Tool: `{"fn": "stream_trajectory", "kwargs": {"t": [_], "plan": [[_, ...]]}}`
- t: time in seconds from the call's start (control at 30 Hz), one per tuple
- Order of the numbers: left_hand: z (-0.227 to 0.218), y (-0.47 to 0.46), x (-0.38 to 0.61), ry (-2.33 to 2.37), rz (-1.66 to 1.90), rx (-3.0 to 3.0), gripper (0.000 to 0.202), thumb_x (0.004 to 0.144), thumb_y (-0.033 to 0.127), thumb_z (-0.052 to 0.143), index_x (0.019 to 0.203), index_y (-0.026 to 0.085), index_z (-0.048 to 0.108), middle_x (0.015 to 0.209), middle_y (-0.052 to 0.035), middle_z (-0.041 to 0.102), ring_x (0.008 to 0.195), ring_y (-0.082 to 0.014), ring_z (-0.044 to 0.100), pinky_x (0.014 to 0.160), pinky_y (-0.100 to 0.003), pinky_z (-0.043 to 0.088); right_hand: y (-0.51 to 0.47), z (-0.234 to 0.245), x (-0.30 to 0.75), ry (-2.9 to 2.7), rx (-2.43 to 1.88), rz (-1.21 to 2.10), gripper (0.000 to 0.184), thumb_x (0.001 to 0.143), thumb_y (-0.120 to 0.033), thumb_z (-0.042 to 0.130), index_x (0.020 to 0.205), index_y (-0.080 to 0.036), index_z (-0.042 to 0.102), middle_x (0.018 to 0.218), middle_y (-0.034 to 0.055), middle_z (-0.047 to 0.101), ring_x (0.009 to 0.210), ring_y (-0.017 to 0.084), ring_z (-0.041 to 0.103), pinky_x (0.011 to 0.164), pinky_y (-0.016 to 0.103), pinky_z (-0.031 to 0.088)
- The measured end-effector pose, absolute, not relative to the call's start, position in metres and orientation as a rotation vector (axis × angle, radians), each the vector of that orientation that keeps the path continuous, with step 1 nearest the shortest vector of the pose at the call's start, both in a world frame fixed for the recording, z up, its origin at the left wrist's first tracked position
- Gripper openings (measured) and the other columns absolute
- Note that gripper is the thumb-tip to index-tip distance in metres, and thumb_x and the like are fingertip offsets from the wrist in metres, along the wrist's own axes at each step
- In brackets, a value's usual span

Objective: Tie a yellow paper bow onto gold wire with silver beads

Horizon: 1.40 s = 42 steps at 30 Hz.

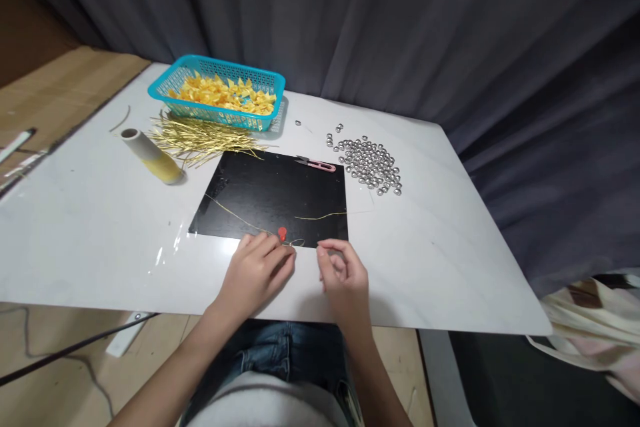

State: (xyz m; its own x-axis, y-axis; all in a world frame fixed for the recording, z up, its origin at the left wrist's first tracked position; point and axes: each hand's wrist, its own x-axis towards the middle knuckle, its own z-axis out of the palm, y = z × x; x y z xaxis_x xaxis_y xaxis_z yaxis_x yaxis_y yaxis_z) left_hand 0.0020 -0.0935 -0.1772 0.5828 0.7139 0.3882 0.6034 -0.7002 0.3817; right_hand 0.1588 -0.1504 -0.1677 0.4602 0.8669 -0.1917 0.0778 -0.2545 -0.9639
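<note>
My left hand point(260, 267) rests at the near edge of a black mat point(260, 187), its fingers closed on a thin gold cord point(235, 215). A small loop of the cord sticks out by the fingertips, beside a red push pin point(283, 233) on the mat. One length of cord runs up and left, and another lies across the mat to the right. My right hand point(347, 273) is at the mat's near right corner, thumb and forefinger pinched together; whatever is between them is too small to make out.
Pink-handled thread snips point(317, 164) lie at the mat's far edge. Silver beads point(373, 163) are heaped to the right. A blue basket point(220, 67) of yellow ribbon pieces point(225, 92) stands behind gold cut cords point(200, 139). A spool of yellow thread point(153, 157) stands at left on the white table point(440, 267).
</note>
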Motion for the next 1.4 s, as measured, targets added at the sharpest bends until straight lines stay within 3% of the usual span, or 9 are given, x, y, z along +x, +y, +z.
{"fn": "stream_trajectory", "kwargs": {"t": [0.1,0.23,0.3,0.47,0.6,0.7,1.0,1.2,1.4], "plan": [[-0.179,-0.096,-0.001,1.06,0.75,2.622,0.017,0.093,0.018,0.055,0.083,0.018,0.068,0.072,-0.0023,0.064,0.069,-0.0183,0.054,0.065,-0.034,0.031,-0.132,-0.159,0.173,-1.186,-1.641,0.814,0.014,0.091,-0.031,0.058,0.092,-0.02,0.067,0.082,0.0023,0.064,0.064,0.012,0.055,0.057,0.023,0.046],[-0.181,-0.1,-0.006,1.011,0.782,2.644,0.017,0.093,0.017,0.055,0.082,0.018,0.068,0.07,-0.0021,0.062,0.067,-0.0184,0.052,0.064,-0.033,0.031,-0.092,-0.155,0.184,-1.97,-1.447,0.738,0.023,0.098,-0.021,0.05,0.113,-0.021,0.066,0.102,0.0063,0.062,0.09,0.016,0.06,0.082,0.028,0.048],[-0.182,-0.102,-0.009,0.989,0.782,2.644,0.015,0.093,0.016,0.055,0.087,0.018,0.069,0.071,-0.0017,0.062,0.067,-0.0182,0.053,0.064,-0.033,0.032,-0.076,-0.159,0.186,-2.226,-1.304,0.718,0.025,0.098,-0.016,0.049,0.112,-0.022,0.069,0.102,0.0059,0.061,0.094,0.017,0.059,0.084,0.029,0.047],[-0.183,-0.103,-0.023,1.039,0.782,2.539,0.018,0.094,0.016,0.054,0.107,0.019,0.067,0.081,-0.0036,0.065,0.073,-0.0185,0.057,0.068,-0.032,0.037,-0.062,-0.165,0.191,-2.392,-1.181,0.645,0.025,0.097,-0.017,0.053,0.107,-0.023,0.074,0.101,0.0064,0.063,0.09,0.018,0.056,0.081,0.031,0.047],[-0.185,-0.096,-0.034,1.128,0.698,2.645,0.033,0.097,0.02,0.052,0.129,0.015,0.058,0.124,-0.0119,0.066,0.109,-0.0251,0.059,0.091,-0.039,0.042,-0.066,-0.166,0.196,-2.389,-1.215,0.574,0.025,0.098,-0.024,0.051,0.111,-0.02,0.073,0.101,0.008,0.064,0.09,0.019,0.057,0.081,0.031,0.047],[-0.189,-0.091,-0.037,1.125,0.561,2.754,0.043,0.098,0.027,0.05,0.139,0.013,0.05,0.142,-0.0109,0.057,0.126,-0.0263,0.054,0.106,-0.043,0.035,-0.064,-0.17,0.197,-2.355,-1.265,0.531,0.022,0.098,-0.027,0.054,0.107,-0.021,0.073,0.099,0.0067,0.064,0.089,0.018,0.059,0.081,0.03,0.048],[-0.192,-0.092,-0.035,1.206,0.53,2.713,0.04,0.099,0.028,0.046,0.135,0.015,0.057,0.14,-0.0094,0.058,0.128,-0.0278,0.057,0.108,-0.047,0.041,-0.065,-0.164,0.195,-1.987,-1.612,0.318,0.017,0.096,-0.018,0.049,0.097,-0.016,0.066,0.096,0.009,0.063,0.088,0.021,0.063,0.076,0.03,0.047],[-0.191,-0.092,-0.035,1.197,0.537,2.737,0.039,0.099,0.024,0.044,0.135,0.015,0.057,0.139,-0.009,0.059,0.127,-0.0271,0.058,0.109,-0.047,0.039,-0.126,-0.161,0.159,-2.139,-1.678,0.492,0.013,0.088,-0.027,0.062,0.077,-0.021,0.061,0.078,-0.0013,0.063,0.071,0.013,0.063,0.065,0.023,0.041],[-0.19,-0.091,-0.034,1.185,0.544,2.775,0.039,0.099,0.024,0.043,0.133,0.015,0.058,0.138,-0.009,0.06,0.126,-0.0269,0.059,0.108,-0.047,0.039,-0.131,-0.166,0.148,-2.019,-2.066,0.512,0.004,0.085,-0.023,0.062,0.083,-0.019,0.061,0.081,-0.001,0.064,0.07,0.014,0.064,0.056,0.025,0.033]]}}
